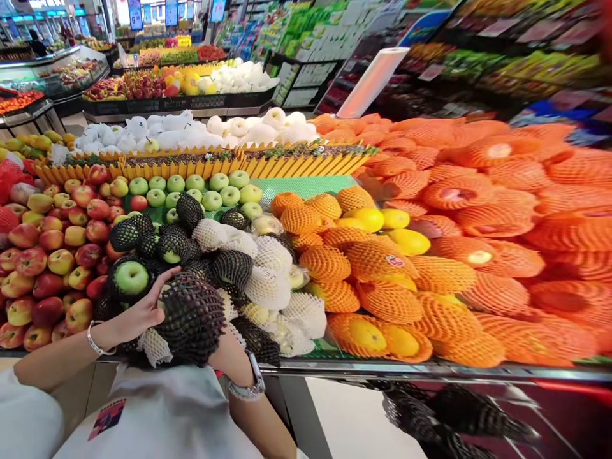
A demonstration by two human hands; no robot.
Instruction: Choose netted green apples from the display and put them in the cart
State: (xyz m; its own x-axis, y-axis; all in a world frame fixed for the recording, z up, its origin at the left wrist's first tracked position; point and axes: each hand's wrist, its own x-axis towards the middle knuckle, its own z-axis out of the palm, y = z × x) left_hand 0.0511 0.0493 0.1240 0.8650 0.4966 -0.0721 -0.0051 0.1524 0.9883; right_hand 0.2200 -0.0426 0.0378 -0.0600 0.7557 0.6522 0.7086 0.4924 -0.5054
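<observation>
A rounded bundle in black netting sits between a person's two bare hands, close to the white shirt and over the near edge of a fruit display surface. The step in hand appears to be handling this one netted piece with both hands. The left grip is partly open: the forefinger stretches along the top of the bundle, and the thumb, parted from it, rests at the left side. The other fingers are out of sight, so how firmly it holds cannot be told. The right grip is hidden behind the bundle and its state cannot be told; only the forearm, with a watch, shows.

The next move seems to call for steady support from both sides, as loose mesh could slip.

The bundle looks dark and bulky, its mesh open and stretchy; a pale green patch near the left thumb suggests fruit inside. Just below the left grip hangs a crumpled white net. Just beyond that grip is a green apple in black netting; farther left are red-and-yellow apples. Right of the hands lie white-netted fruit, then orange-netted fruit.
</observation>
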